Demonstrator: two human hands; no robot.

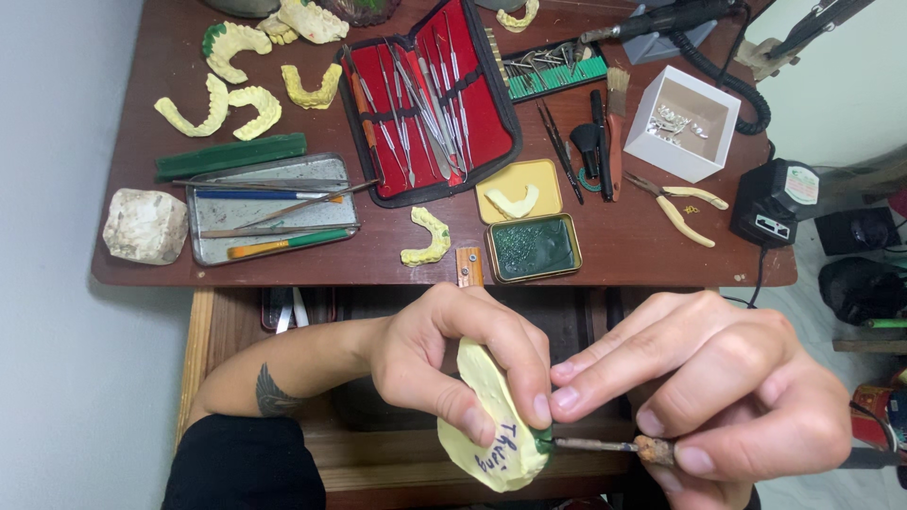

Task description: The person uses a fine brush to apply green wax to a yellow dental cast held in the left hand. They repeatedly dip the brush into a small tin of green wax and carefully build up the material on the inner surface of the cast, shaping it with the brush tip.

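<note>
The left hand (444,364) is wrapped around a pale yellow tooth mold (493,425), with the thumb on one side and the fingers (529,378) curled over the top, so it is gripping the mold tight. The mold stands up tall in that hand, and its long way runs up and down, tipped a little. Low on its right edge there is a small green blob (542,437). The right hand (718,397) is closed around a thin metal tool (605,445), pinching it near a lumpy brown part of the handle. The tool lies flat, running left to right, and its tip points left, straight at the green blob, touching it or almost touching it. So the mold is just to the left of the right hand's fingertips, and the tool crosses the mold's long way from the side. Two right fingers also reach out and rest against the left hand's fingers. Farther away, past both hands, the brown table (624,246) holds more yellow tooth molds, a red tool case (430,99) and a small green tin (533,248).
</note>
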